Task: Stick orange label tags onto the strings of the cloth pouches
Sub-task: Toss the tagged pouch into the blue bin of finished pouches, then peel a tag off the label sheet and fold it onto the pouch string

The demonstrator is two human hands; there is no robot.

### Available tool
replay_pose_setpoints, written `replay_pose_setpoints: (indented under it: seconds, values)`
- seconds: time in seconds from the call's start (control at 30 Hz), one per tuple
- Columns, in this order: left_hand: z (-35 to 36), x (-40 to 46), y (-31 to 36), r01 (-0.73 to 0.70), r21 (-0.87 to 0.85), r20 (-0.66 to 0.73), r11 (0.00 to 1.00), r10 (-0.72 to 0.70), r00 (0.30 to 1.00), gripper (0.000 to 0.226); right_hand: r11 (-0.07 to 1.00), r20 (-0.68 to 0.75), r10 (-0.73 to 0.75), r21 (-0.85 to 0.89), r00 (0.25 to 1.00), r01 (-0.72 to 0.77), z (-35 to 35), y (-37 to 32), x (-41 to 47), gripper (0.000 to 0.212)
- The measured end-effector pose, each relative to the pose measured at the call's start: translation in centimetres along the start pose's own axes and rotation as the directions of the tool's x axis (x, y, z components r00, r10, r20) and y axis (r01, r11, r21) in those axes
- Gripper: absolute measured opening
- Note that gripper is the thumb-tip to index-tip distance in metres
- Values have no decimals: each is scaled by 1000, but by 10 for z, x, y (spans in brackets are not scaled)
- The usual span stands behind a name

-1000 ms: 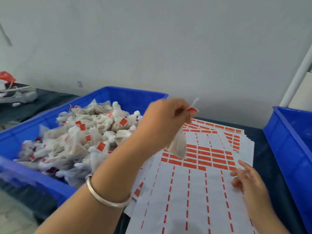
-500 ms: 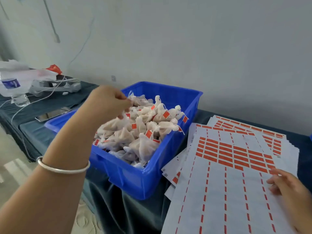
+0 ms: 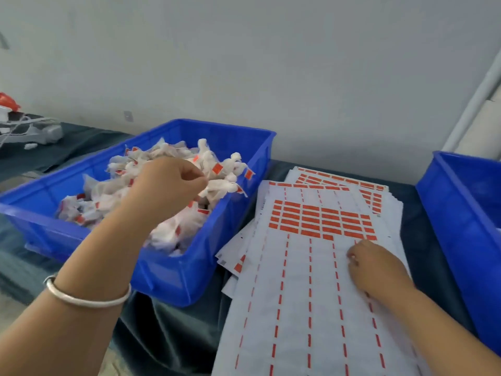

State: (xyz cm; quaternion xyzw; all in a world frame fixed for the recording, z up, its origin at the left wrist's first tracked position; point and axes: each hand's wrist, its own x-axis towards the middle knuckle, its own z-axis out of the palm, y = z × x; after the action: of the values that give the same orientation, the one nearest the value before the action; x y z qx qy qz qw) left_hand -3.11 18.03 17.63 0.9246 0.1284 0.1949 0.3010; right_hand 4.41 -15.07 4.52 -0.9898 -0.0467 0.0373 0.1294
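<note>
Left grip point(image 3: 173, 185) hovers inside crate rim point(image 3: 233, 126).

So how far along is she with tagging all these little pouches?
Quite far, it seems. The left blue bin holds a heap of cloth pouches already carrying orange tags, and most of the top label sheet is peeled bare. Her left hand is over that heap; her right hand rests by the remaining orange labels. Those rows are left.
</note>
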Motion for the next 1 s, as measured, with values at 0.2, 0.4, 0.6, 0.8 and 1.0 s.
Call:
replay_pose_setpoints:
  seconds: [0.2, 0.4, 0.6, 0.8, 1.0]
  values:
    - [62, -31, 77, -230, -116, 136, 966, 245, 960, 12, 991, -76, -85, 96, 993, 92, -54, 6, -43, 25]
    - [175, -62, 106, -356, -12, 613, 935, 288, 736, 20, 980, -339, 101, 198, 935, -34, -137, 80, -74, 28]
    - [257, -87, 92, -478, 120, 667, 870, 286, 688, 57, 932, -82, 359, 73, 930, -354, -163, 174, -81, 20]
    - [277, -94, 76, -565, 193, 550, 802, 388, 740, 67, 946, 305, 228, 155, 925, -284, -152, 184, -95, 19]
    - [279, -93, 77, -557, 212, 539, 803, 380, 752, 69, 978, 148, 177, 87, 973, -191, -128, 176, -86, 41]
